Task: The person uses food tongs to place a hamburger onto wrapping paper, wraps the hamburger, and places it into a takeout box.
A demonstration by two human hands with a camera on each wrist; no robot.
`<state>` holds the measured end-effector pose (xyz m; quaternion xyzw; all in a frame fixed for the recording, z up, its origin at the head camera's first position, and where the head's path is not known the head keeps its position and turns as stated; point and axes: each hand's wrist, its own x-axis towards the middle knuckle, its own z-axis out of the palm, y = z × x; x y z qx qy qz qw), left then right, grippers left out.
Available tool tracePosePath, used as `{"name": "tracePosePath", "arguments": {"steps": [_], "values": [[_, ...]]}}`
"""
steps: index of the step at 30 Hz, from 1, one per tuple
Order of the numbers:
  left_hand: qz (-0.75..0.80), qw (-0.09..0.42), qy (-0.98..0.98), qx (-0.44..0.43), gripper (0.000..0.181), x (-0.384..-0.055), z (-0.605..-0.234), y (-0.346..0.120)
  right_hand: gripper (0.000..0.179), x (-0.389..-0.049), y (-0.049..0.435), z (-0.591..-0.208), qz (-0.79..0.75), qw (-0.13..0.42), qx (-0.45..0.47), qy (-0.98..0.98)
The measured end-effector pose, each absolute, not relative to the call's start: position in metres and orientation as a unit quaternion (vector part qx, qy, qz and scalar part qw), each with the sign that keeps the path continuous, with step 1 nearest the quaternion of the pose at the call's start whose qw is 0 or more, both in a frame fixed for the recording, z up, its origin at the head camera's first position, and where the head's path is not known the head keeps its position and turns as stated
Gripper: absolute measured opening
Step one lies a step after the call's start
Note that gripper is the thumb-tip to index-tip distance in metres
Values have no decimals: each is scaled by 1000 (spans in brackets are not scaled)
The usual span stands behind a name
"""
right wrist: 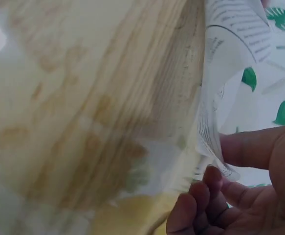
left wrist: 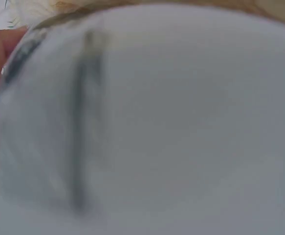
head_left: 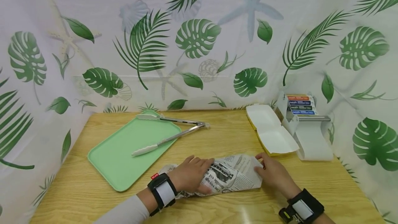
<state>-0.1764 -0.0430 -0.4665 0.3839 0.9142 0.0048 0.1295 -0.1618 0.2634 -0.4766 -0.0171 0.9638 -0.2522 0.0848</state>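
A bundle of newsprint-patterned wrapping paper (head_left: 233,174) lies near the front of the wooden table, stretched sideways between the hands. My left hand (head_left: 191,175) rests over its left part, with extended fingers lying on the paper. Whatever the paper encloses is hidden. At the right end, my right hand (head_left: 275,174) pinches the paper's edge between thumb and fingers. In the right wrist view, the thumb (right wrist: 247,149) presses the thin printed edge (right wrist: 213,142) from one side, fingertips on the other. The left wrist view is mostly a blurred, pale close surface.
A green tray (head_left: 124,151) lies at the left, with spread metal tongs (head_left: 183,132) reaching across it. Behind the right hand sit an opened yellow takeout box (head_left: 273,134) with white inside and a dispenser (head_left: 301,108) with a white sheet hanging out. A leaf-patterned curtain (head_left: 199,44) surrounds the table.
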Motion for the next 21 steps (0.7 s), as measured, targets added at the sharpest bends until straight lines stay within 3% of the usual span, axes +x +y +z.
{"name": "tracePosePath", "arguments": {"steps": [5,8,11,15,21], "values": [[-22,105,909,402,90,-178,-463,-34,46,-151,242,-473,-177,-49,-128,974],[-39,104,913,393,91,-177,-461,-33,57,-148,225,-472,-135,-80,-248,956],[-44,103,920,376,93,-176,-463,-36,68,-151,211,-471,-125,-6,-332,935],[-26,101,918,382,94,-176,-471,-43,73,-159,202,-474,-115,76,-328,935],[-32,75,906,416,104,-179,-482,-50,77,-167,198,-480,-118,78,-321,937]]}}
